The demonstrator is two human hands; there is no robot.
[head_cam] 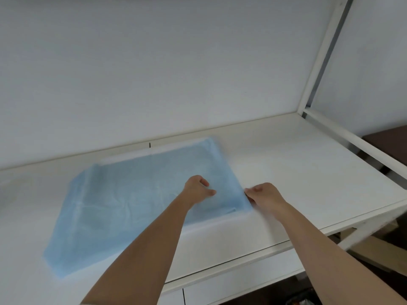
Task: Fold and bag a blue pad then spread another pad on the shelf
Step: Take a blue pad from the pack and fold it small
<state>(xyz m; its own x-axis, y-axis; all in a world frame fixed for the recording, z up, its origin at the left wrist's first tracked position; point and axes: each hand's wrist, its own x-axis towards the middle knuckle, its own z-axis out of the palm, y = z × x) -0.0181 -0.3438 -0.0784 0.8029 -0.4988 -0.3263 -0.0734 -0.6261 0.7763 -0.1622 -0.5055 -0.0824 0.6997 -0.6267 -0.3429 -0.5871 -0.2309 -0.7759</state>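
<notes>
While a blue pad (132,201) lies spread on the white shelf (297,172), the right hand (263,194) pinches its near-right corner; left hand (197,188), fingers loosely curled, rests on pad w/o gripping.

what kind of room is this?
Probably an indoor room at home or a care or storage space, hard to say which: a white shelf unit against a plain wall, with a blue pad laid on it.

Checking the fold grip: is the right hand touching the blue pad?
Touching. The head view shows the right hand pinching the right edge of the blue pad.
</notes>
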